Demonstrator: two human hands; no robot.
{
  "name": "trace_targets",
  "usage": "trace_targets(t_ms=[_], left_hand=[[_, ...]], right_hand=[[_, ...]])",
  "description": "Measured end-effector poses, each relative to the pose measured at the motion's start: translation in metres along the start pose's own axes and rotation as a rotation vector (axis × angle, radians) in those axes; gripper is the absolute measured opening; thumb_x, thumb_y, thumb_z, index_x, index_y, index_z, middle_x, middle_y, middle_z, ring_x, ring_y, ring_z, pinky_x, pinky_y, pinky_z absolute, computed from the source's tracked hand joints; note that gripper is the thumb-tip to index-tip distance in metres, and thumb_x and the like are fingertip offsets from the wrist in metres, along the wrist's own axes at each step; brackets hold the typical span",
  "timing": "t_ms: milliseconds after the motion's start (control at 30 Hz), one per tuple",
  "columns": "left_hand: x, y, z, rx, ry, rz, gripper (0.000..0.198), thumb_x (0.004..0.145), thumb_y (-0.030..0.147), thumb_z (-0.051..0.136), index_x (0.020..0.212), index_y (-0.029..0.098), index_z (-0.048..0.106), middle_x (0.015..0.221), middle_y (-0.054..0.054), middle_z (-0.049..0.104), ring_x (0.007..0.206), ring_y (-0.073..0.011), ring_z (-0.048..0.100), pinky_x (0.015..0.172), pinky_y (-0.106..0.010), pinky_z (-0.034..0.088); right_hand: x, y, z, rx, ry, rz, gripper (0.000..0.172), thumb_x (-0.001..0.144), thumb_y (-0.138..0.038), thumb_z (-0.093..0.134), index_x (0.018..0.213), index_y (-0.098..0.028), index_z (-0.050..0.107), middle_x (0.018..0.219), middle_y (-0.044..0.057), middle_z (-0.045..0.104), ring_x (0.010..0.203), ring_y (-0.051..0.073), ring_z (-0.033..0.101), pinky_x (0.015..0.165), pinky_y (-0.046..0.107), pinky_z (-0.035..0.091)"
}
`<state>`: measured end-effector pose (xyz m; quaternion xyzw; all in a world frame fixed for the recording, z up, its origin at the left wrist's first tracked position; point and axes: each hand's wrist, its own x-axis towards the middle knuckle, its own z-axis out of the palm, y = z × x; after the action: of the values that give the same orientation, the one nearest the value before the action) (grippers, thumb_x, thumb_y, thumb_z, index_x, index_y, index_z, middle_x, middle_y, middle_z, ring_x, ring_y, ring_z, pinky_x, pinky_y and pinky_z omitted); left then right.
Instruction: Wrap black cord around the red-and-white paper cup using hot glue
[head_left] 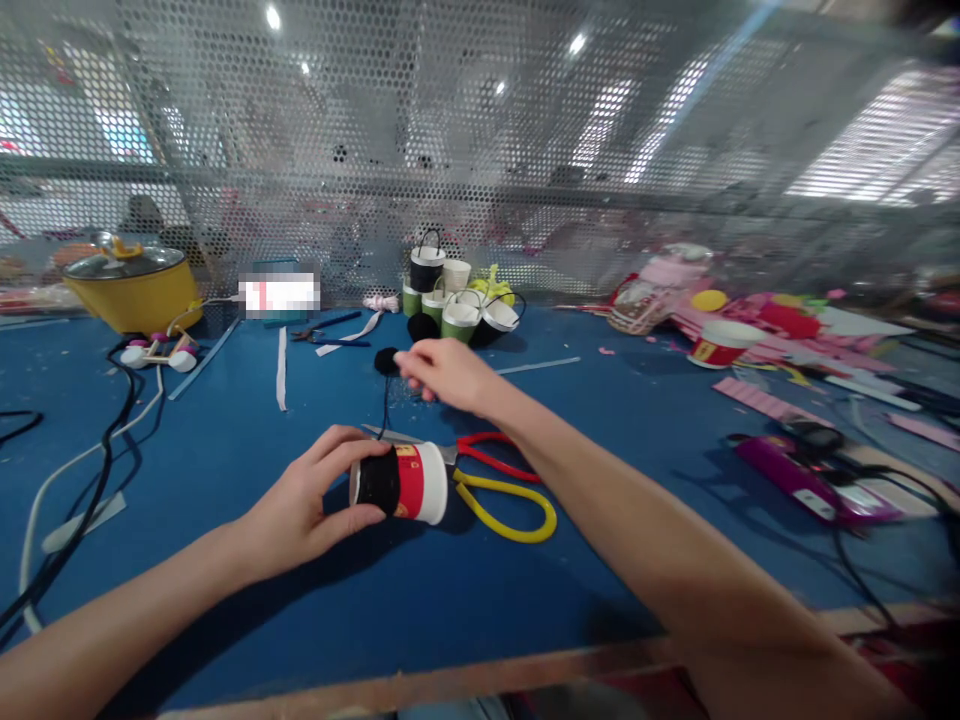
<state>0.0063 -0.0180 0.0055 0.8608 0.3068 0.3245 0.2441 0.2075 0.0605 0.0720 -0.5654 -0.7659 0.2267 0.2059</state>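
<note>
My left hand (315,495) is wrapped round a paper cup (421,482) lying on its side. The cup has a red printed band and a white rim, and black yarn (377,482) covers the part near my fingers. A black strand rises from it to a small ball of black yarn (386,361). At that ball, the fingers of my right hand (442,372) are pinched together on the yarn; their exact grip is partly hidden. Scissors (506,507) with one red and one yellow handle lie behind the cup, partly under my right forearm.
Several yarn-covered cups (459,318) stand at the back. A yellow pot (135,290), pliers (330,335) and cables (109,440) lie leftward. Rightward are another paper cup (724,345), a pink jar (660,285) and a purple device (810,485). Perforated metal panel (375,130) closes the back.
</note>
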Motion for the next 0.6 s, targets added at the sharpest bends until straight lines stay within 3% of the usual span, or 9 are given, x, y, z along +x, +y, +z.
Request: trace_targets(t_ms=[133,300,433,600], left_hand=[[0.001,-0.001,-0.001,0.017,0.043,-0.020,0.040,0.084,0.030,0.057,0.121,0.025,0.045,0.118,-0.011,0.050,0.109,-0.0252,0.052,0.092,-0.041,0.047],[0.003,-0.001,-0.002,0.051,0.079,-0.031,0.040,0.081,0.028,0.059,0.118,0.024,0.046,0.115,-0.010,0.052,0.106,-0.0249,0.054,0.090,-0.040,0.048],[0.004,0.000,-0.003,0.078,0.093,-0.035,0.039,0.081,0.027,0.060,0.117,0.023,0.047,0.114,-0.010,0.053,0.105,-0.0243,0.055,0.089,-0.039,0.049],[0.003,-0.004,-0.003,0.095,0.107,-0.010,0.040,0.080,0.025,0.060,0.118,0.023,0.047,0.116,-0.010,0.051,0.108,-0.0247,0.054,0.092,-0.040,0.047]], right_hand=[[-0.007,0.045,-0.030,-0.181,0.218,0.145,0.029,0.085,-0.028,0.046,0.058,-0.019,0.049,0.057,0.004,0.056,0.057,0.015,0.055,0.054,0.026,0.037],[-0.016,0.091,-0.019,-0.235,0.098,0.220,0.018,0.058,-0.010,0.068,0.053,-0.019,0.053,0.053,0.002,0.055,0.056,0.017,0.054,0.051,0.026,0.037],[-0.014,0.099,-0.003,-0.190,0.122,0.271,0.015,0.062,-0.012,0.065,0.075,-0.017,0.060,0.069,0.007,0.061,0.069,0.021,0.058,0.059,0.028,0.040],[-0.027,0.084,-0.014,-0.029,0.118,0.326,0.031,0.071,-0.018,0.055,0.101,-0.013,0.054,0.065,0.005,0.061,0.058,0.019,0.056,0.053,0.029,0.042]])
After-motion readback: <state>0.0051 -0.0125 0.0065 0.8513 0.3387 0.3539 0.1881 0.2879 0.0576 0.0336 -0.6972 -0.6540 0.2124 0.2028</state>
